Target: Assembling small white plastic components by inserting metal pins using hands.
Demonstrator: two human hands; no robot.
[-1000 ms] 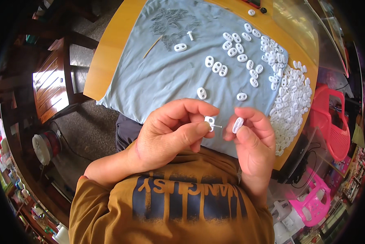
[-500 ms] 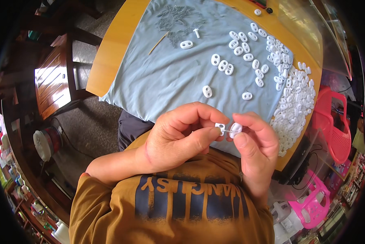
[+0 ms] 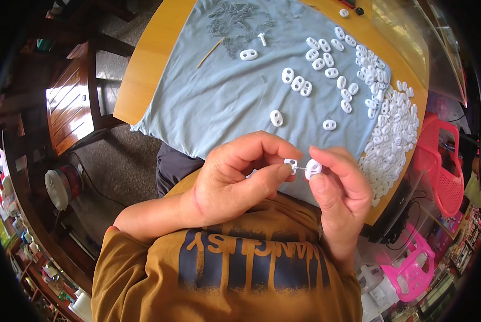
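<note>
Above my lap, my left hand [image 3: 251, 174] pinches a small white cord-lock plunger [image 3: 291, 165] between thumb and fingers; a hole shows in its face. My right hand [image 3: 339, 185] grips a rounded white cord-lock shell [image 3: 313, 169] with thumb and forefinger. A thin metal spring [image 3: 301, 168] bridges the gap between the two parts, which stand apart. On the blue cloth [image 3: 219, 107] beyond lie loose two-hole white cord locks, the nearest being one cord lock [image 3: 276, 118] and another cord lock [image 3: 329, 125].
A heap of white cord-lock parts [image 3: 393, 134] covers the table's right side. Farther off lie a pile of springs [image 3: 235, 24], a thin yellow stick [image 3: 210, 52] and a white T-shaped plunger [image 3: 262, 38]. Red and pink plastic chairs [image 3: 444, 172] stand right of the table [image 3: 138, 70].
My right hand has shifted slightly right with the shell, widening the gap, and more of the spring shows between the parts. My left hand stays almost in place.
</note>
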